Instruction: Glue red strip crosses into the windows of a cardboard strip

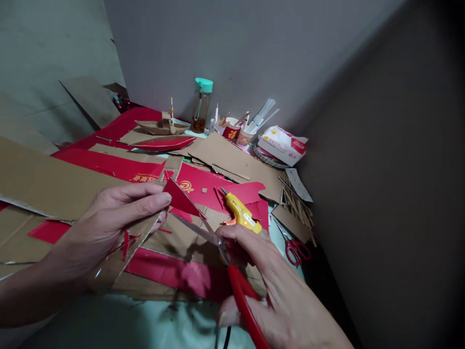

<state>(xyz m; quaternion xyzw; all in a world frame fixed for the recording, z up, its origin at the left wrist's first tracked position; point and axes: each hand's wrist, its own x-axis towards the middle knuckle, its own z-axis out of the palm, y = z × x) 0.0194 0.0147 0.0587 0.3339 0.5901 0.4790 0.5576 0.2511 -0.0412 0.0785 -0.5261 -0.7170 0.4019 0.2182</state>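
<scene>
My left hand (109, 218) pinches a small red triangular card piece (181, 198) between thumb and fingers, above the cardboard scraps. My right hand (276, 291) grips a pair of red-handled scissors (232, 271). The scissors' blades reach up-left, and their tips lie just under the red piece. A yellow glue gun (241, 214) lies just beyond my right hand on the cardboard.
Brown and red cardboard sheets (225, 157) cover the table. A small cardboard boat (162, 127), a green-capped bottle (201, 105), cups with sticks (244, 135), a tissue pack (283, 144), wooden sticks (298, 203) and a second pair of red scissors (296, 247) sit further back and right. Walls close in behind and right.
</scene>
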